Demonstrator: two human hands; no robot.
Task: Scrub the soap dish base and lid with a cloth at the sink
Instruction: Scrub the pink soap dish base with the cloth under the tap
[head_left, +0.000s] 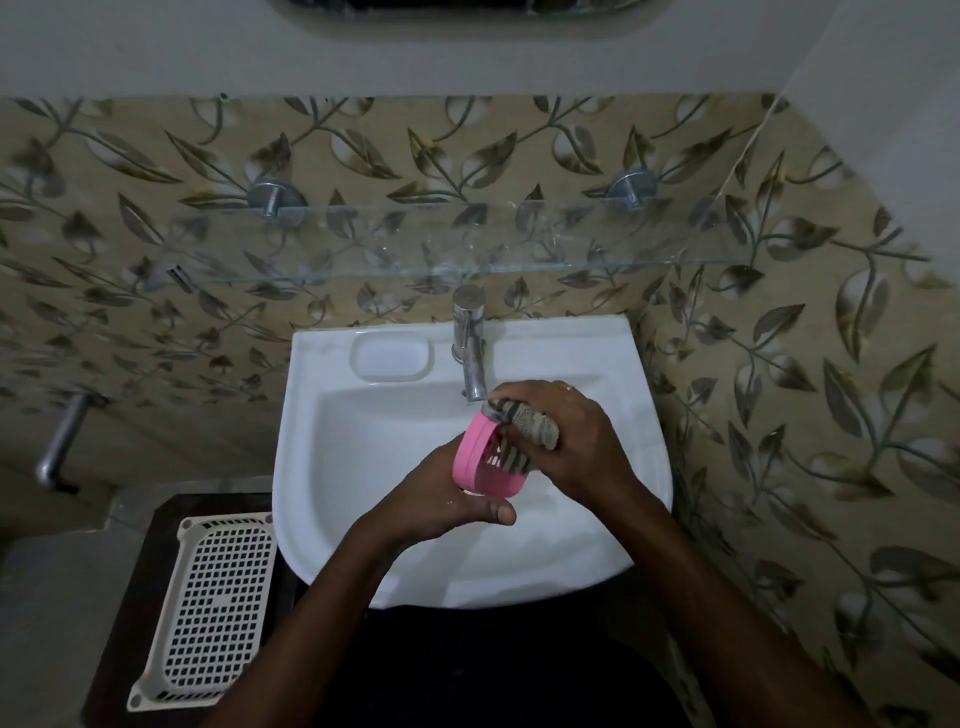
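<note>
Scrubbing a pink soap dish part (480, 457) over the basin of a white sink (363, 467), directly under the spout of a steel tap (470, 353). The slotted floor suggests the base rather than the lid, though this cannot be settled from the head view; the other part is not identifiable.

Risks, as judged: the part is wet and tilted on edge, so a hard push from the cloth could lever it out of the supporting palm and drop it into the basin. The knuckles of the scrubbing hand sit just beside the spout, so a wide stroke could knock them against it.

The left hand (457, 499) is cupped beneath and behind the part, fingers partly curled around its far side and the thumb lying flat along its near lower rim; the grip is closed but looks loose.

The right hand (566, 441), just to the right of the part, is clenched around a bunched striped cloth (524, 431), pressing the cloth's free end into the part's open face. A ring shows on one finger.

Left of the left forearm, outside the sink, lies a perforated white tray (213, 603).
</note>
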